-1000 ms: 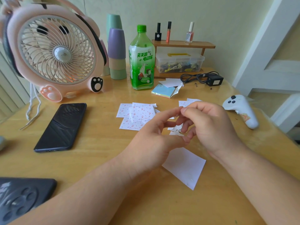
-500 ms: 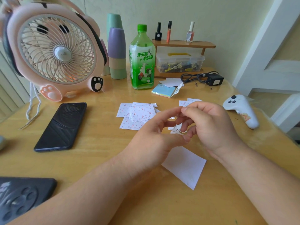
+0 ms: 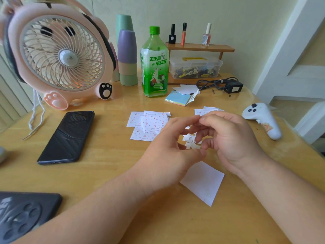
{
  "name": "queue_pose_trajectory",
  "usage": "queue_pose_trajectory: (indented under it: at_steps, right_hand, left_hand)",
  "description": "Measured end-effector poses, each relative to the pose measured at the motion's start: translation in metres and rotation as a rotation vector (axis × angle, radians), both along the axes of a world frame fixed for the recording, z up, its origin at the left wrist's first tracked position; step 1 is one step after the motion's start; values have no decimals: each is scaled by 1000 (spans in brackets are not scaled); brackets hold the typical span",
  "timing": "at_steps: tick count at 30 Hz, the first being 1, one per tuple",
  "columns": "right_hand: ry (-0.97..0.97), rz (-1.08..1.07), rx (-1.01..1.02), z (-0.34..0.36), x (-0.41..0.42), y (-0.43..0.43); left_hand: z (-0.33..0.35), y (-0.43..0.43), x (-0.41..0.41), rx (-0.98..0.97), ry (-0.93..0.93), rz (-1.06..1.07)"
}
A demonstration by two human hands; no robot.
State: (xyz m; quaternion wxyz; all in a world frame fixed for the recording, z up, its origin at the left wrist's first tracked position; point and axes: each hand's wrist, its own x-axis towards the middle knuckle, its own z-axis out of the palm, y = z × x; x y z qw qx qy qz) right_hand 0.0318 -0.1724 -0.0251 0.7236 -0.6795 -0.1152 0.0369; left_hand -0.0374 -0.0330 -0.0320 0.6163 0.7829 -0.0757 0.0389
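Head view: over the table's (image 3: pixel 105 173) middle, the left hand (image 3: pixel 168 148) and right hand (image 3: pixel 232 140) both pinch a small folded paper piece (image 3: pixel 190 142). The hands have barely shifted in the last second, so the folding appears mid-step. A plain sheet (image 3: pixel 204 182) lies beneath.

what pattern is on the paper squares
The paper squares are white with tiny red prints; head view.

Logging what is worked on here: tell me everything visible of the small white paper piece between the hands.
The small white paper piece is thin paper folded into pointed flaps. It sits between both hands over the wooden table: fingers of the left hand curl round its left side, fingers of the right hand round its right. Much of it is hidden, so its full shape cannot be told.
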Motion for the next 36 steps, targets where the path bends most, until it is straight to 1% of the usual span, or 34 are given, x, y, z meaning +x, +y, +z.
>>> queue_pose_trajectory:
  at_steps: [10, 14, 24, 28, 36]
  right_hand:
    - [22, 37, 85, 4, -3, 1]
    - [30, 35, 92, 5, -4, 2]
    - [11, 81, 90, 1, -2, 0]
    - [-5, 78, 83, 1, -2, 0]
    - [-20, 44, 35, 1, -2, 1]
  left_hand:
    - [0, 0, 0, 36, -74, 18]
    - [-1, 0, 0, 31, -73, 21]
    - [-1, 0, 1, -65, -40, 26]
    - [0, 1, 1, -117, -23, 26]
    - [3, 0, 0, -163, 31, 39]
